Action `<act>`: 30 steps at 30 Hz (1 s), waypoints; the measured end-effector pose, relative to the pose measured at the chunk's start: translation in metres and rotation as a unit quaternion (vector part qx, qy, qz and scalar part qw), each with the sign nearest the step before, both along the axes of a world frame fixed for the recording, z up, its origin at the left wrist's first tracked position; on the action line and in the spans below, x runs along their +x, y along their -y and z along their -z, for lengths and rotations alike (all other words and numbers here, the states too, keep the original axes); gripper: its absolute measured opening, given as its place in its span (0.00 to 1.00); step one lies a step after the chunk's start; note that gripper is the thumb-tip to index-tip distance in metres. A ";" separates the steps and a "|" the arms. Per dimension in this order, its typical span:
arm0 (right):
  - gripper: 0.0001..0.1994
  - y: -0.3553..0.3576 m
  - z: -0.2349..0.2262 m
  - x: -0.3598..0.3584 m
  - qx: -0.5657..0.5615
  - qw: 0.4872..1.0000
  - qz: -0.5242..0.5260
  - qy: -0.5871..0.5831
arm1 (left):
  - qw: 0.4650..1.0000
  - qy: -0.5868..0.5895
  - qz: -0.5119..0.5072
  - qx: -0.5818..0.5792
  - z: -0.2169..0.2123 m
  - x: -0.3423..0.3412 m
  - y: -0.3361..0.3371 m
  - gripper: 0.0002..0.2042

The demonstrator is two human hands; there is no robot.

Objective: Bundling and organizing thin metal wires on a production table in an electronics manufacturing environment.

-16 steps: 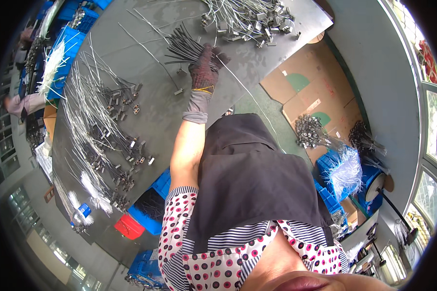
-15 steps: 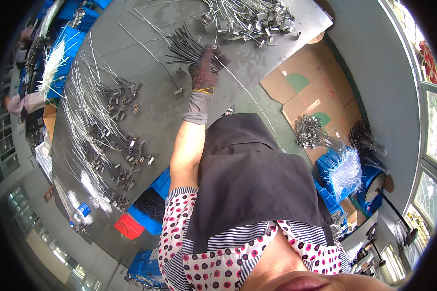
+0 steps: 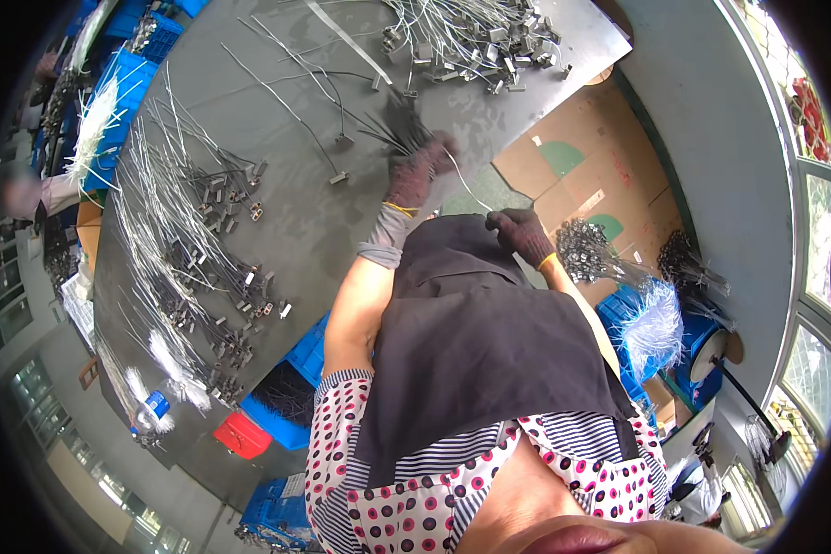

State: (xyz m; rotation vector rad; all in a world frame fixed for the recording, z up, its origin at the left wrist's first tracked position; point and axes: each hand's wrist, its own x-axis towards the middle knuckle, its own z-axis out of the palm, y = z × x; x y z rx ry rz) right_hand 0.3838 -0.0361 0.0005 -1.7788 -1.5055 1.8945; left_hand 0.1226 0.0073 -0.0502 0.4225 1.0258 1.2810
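Observation:
My left hand (image 3: 414, 175), in a dark glove with a grey cuff, is closed around a bundle of thin black tubes (image 3: 399, 129) above the near right part of the table. The tubes fan out past the fingers, blurred by motion. A white wire (image 3: 468, 187) runs from the left hand's fingertips to my right hand (image 3: 523, 234). That hand, also in a dark glove, pinches the wire beside the apron, off the table's edge. On the table beyond the left hand lie a few loose wires with small metal connectors (image 3: 339, 177).
A heap of wires with metal connectors (image 3: 494, 55) covers the table's far right. More wired connectors (image 3: 222, 208) spread along the left side of the grey table (image 3: 305, 222). Cardboard (image 3: 572, 138) and blue crates (image 3: 639, 314) are at the right. Another person's arm (image 3: 60, 194) shows far left.
My left hand has come nearer and to the right with the tubes. My right hand has come into view, holding the wire. A pale blurred strip now crosses the table's far part.

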 end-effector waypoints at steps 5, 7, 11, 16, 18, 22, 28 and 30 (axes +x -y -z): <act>0.28 -0.038 -0.010 -0.043 0.031 0.999 -0.013 -0.019 | 0.949 -0.303 -0.085 0.003 -0.020 -0.042 -0.012 0.13; 0.30 -0.063 -0.017 -0.080 0.051 0.996 0.030 -0.066 | 0.972 -0.210 -0.106 0.021 -0.035 -0.026 -0.012 0.12; 0.35 -0.111 -0.035 -0.152 0.082 0.989 0.086 -0.089 | 0.966 -0.227 -0.122 -0.037 -0.064 -0.014 -0.015 0.11; 0.37 -0.142 -0.044 -0.206 0.075 0.994 0.038 -0.063 | 0.969 -0.209 -0.119 -0.055 -0.062 -0.049 -0.026 0.10; 0.35 -0.147 -0.041 -0.214 0.085 0.995 0.005 -0.047 | 0.964 -0.236 -0.073 -0.099 -0.050 -0.064 -0.030 0.10; 0.27 -0.158 -0.026 -0.228 0.403 0.883 -0.089 0.224 | 0.939 -0.324 -0.116 0.006 -0.025 -0.074 -0.037 0.16; 0.18 -0.184 -0.002 -0.226 0.379 0.852 -0.242 0.269 | 0.741 -0.649 -0.118 -0.127 -0.026 -0.107 -0.027 0.20; 0.19 -0.185 0.005 -0.221 0.372 0.854 -0.245 0.267 | 0.843 -0.506 -0.154 -0.099 -0.034 -0.111 -0.022 0.18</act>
